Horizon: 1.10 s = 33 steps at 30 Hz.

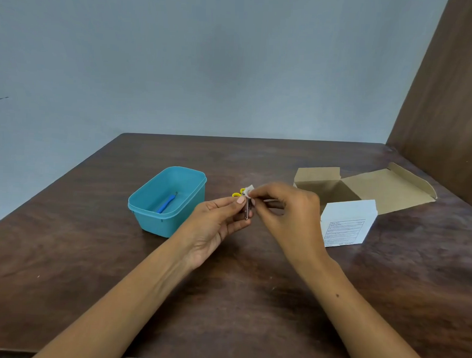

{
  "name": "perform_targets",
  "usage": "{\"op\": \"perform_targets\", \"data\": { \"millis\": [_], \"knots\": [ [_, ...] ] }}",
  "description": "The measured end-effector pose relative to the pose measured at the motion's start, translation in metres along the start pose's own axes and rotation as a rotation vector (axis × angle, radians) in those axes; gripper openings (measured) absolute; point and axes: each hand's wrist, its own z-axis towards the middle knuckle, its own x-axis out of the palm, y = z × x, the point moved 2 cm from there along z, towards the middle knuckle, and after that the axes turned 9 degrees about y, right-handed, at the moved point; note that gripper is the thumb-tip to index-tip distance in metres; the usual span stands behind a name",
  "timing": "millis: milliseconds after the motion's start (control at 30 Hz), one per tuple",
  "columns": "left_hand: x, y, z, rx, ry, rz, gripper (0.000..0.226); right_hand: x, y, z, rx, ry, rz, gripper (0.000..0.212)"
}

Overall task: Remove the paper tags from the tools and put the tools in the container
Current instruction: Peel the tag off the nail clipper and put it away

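Note:
My left hand (216, 221) holds a small pair of scissors (246, 209) with yellow handles and metal blades pointing down, above the middle of the table. My right hand (285, 208) pinches a white paper tag (249, 190) at the top of the scissors, near the yellow handles. To the left stands a teal plastic container (184, 217), open, with a blue-handled tool (165, 204) lying inside it.
An opened cardboard box (377, 189) with white outer sides and a printed label sits at the right on the dark wooden table (91, 253). A wooden panel (449, 101) rises at the far right. A grey-blue wall lies behind the table.

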Motion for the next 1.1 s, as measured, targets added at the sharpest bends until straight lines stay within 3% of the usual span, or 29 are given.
{"op": "perform_targets", "data": {
  "millis": [167,333,533,767,933,1100],
  "knots": [
    [-0.001,0.000,0.001,0.027,-0.066,0.023,0.016,0.002,0.000,-0.001,0.055,0.044,0.106,0.014],
    [0.003,0.001,-0.002,-0.013,-0.017,0.040,0.015,-0.004,0.000,-0.001,0.060,-0.080,0.057,0.011],
    [-0.002,0.000,-0.001,-0.019,-0.063,0.006,0.017,-0.001,0.003,-0.001,0.029,0.047,0.046,0.017],
    [0.003,-0.001,-0.002,-0.006,-0.042,0.005,0.015,-0.001,0.001,0.000,0.033,-0.044,0.067,0.013],
    [-0.002,0.001,-0.001,0.017,-0.091,0.039,0.016,0.004,0.000,-0.002,0.204,0.038,0.308,0.015],
    [-0.002,0.000,0.001,0.028,-0.027,-0.012,0.017,0.009,0.003,-0.003,0.357,0.138,0.562,0.019]
  ]
}}
